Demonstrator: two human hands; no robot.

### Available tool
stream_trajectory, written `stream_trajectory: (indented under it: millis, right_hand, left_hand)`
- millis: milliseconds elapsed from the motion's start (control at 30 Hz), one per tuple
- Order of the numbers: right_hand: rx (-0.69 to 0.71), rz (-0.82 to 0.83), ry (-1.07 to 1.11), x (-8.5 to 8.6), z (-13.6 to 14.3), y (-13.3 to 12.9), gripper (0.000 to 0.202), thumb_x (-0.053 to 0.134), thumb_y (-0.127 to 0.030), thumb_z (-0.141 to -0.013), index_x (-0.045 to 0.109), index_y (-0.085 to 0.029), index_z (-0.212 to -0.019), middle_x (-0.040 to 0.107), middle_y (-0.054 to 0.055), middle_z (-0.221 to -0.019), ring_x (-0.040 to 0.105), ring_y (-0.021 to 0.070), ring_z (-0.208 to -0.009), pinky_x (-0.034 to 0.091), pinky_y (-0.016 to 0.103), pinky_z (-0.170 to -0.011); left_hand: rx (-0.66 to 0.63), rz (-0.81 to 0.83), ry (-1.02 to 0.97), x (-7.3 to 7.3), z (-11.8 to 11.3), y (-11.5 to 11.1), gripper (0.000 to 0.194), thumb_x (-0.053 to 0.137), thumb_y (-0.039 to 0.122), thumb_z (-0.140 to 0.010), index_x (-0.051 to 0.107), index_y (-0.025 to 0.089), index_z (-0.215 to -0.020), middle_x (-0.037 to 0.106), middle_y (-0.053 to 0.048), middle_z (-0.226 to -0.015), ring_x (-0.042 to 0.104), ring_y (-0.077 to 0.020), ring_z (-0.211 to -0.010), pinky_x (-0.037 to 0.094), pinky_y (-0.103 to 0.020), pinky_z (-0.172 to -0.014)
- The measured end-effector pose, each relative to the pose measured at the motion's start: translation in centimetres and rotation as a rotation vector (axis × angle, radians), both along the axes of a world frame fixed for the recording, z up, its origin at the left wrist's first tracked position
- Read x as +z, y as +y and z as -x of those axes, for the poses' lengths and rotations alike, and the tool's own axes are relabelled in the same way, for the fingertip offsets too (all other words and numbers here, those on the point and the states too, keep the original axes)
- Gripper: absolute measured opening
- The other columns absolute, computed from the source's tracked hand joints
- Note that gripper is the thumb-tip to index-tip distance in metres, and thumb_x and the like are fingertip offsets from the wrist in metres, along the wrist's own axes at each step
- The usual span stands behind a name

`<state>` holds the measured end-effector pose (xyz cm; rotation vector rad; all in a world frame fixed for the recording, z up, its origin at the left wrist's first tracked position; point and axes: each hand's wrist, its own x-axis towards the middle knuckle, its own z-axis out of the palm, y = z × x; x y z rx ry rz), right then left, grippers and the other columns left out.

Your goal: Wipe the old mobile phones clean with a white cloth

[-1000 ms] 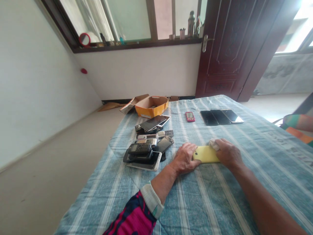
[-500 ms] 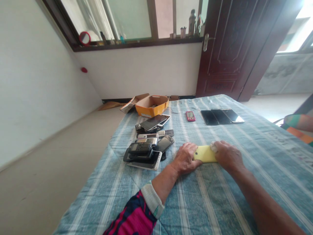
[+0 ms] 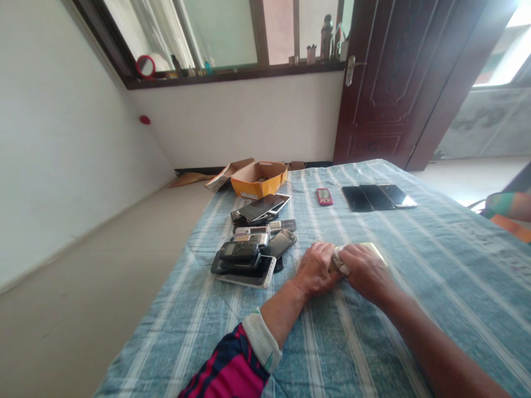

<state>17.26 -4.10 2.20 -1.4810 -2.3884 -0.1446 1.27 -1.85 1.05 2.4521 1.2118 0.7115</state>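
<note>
Here at the bottom centre, a magenta-and-navy sleeve ends in a soft grey cuff over rumpled, white-striped blue fabric. Right of centre lies a flat, pale-yellow phone, mostly covered: the left hand closes fingers and thumb about its left end, while the right hand, knuckles arched, pinches a crumpled white wad over it. Glossy and keypad phones heap left of centre; beyond gapes a yellow cardboard box.
</note>
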Motion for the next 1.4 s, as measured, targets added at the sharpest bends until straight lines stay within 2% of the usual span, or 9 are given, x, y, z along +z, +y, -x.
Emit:
stream_trajectory:
  millis: [267,333,433,567,833,1100,1167,1300,1400]
  right_hand:
    - [-0.221,0.081,-0.095,0.3,-2.4,0.4,0.020,0.047,-0.009,-0.081,0.065,-0.017,-0.082,0.063,0.006,-0.083,0.053,0.0191,-0.077,0.029,0.030,-0.068]
    - [-0.192,0.101,-0.102,0.6,-2.1,0.2,0.021,0.047,-0.007,-0.079,0.065,-0.017,-0.081,0.063,0.006,-0.083,0.053,0.0191,-0.078,0.029,0.030,-0.068]
    - [-0.067,0.136,-0.074,1.0,-0.6,-0.3,0.022,0.048,-0.004,-0.075,0.065,-0.017,-0.080,0.064,0.006,-0.084,0.053,0.0190,-0.082,0.030,0.029,-0.070]
    - [0.049,0.177,-0.009,1.4,0.5,-0.8,0.023,0.049,-0.002,-0.074,0.065,-0.017,-0.078,0.064,0.005,-0.086,0.054,0.0181,-0.086,0.031,0.028,-0.073]
    - [-0.029,0.255,-0.110,2.4,-1.0,-1.0,0.026,0.047,-0.001,-0.072,0.067,-0.019,-0.072,0.062,0.005,-0.080,0.053,0.0163,-0.075,0.027,0.028,-0.063]
    - [0.157,0.218,0.012,1.8,1.6,-1.3,0.021,0.050,-0.007,-0.078,0.068,-0.018,-0.080,0.064,0.006,-0.089,0.055,0.0186,-0.088,0.034,0.028,-0.074]
    - [0.158,0.228,0.019,1.7,1.1,-1.1,0.022,0.050,-0.005,-0.076,0.068,-0.018,-0.076,0.064,0.005,-0.087,0.055,0.0175,-0.085,0.034,0.027,-0.072]
    - [0.060,0.271,-0.028,1.9,-0.9,-0.9,0.026,0.048,0.000,-0.070,0.066,-0.020,-0.068,0.062,0.003,-0.080,0.054,0.0145,-0.073,0.029,0.026,-0.063]
    - [0.058,0.271,-0.037,1.9,-1.2,-0.9,0.026,0.048,-0.001,-0.070,0.066,-0.020,-0.067,0.062,0.003,-0.080,0.053,0.0147,-0.073,0.029,0.026,-0.063]
  left_hand:
    - [-0.037,0.026,-0.016,-0.2,0.4,0.3,0.042,0.076,0.035,-0.070,0.057,0.016,-0.103,0.063,-0.010,-0.110,0.056,-0.0278,-0.106,0.044,-0.039,-0.094]
    - [-0.050,0.038,-0.020,-0.2,0.6,0.5,0.046,0.077,0.037,-0.069,0.057,0.017,-0.104,0.063,-0.010,-0.111,0.056,-0.0279,-0.106,0.044,-0.040,-0.094]
    - [-0.081,0.071,-0.014,0.0,0.9,0.7,0.054,0.080,0.042,-0.064,0.056,0.018,-0.105,0.063,-0.009,-0.111,0.056,-0.0286,-0.106,0.044,-0.041,-0.094]
    - [-0.127,0.091,-0.018,0.1,1.2,1.1,0.058,0.080,0.040,-0.063,0.055,0.018,-0.110,0.062,-0.010,-0.114,0.055,-0.0294,-0.111,0.043,-0.042,-0.096]
    - [-0.140,0.128,-0.026,-0.2,1.5,1.3,0.073,0.085,0.036,-0.055,0.054,0.020,-0.119,0.060,-0.009,-0.122,0.052,-0.0315,-0.118,0.041,-0.045,-0.100]
    - [-0.200,0.109,-0.045,0.0,1.5,1.5,0.062,0.085,0.035,-0.055,0.057,0.019,-0.108,0.063,-0.009,-0.115,0.057,-0.0295,-0.111,0.041,-0.042,-0.099]
    - [-0.199,0.118,-0.042,0.0,1.5,1.5,0.060,0.084,0.037,-0.056,0.058,0.019,-0.108,0.064,-0.008,-0.113,0.057,-0.0289,-0.110,0.042,-0.042,-0.099]
    - [-0.177,0.126,-0.044,0.0,1.7,1.4,0.064,0.085,0.040,-0.056,0.057,0.020,-0.111,0.064,-0.008,-0.116,0.056,-0.0292,-0.113,0.041,-0.042,-0.101]
    - [-0.170,0.119,-0.045,0.0,1.7,1.4,0.064,0.085,0.040,-0.057,0.057,0.020,-0.112,0.063,-0.008,-0.117,0.056,-0.0293,-0.114,0.041,-0.042,-0.101]
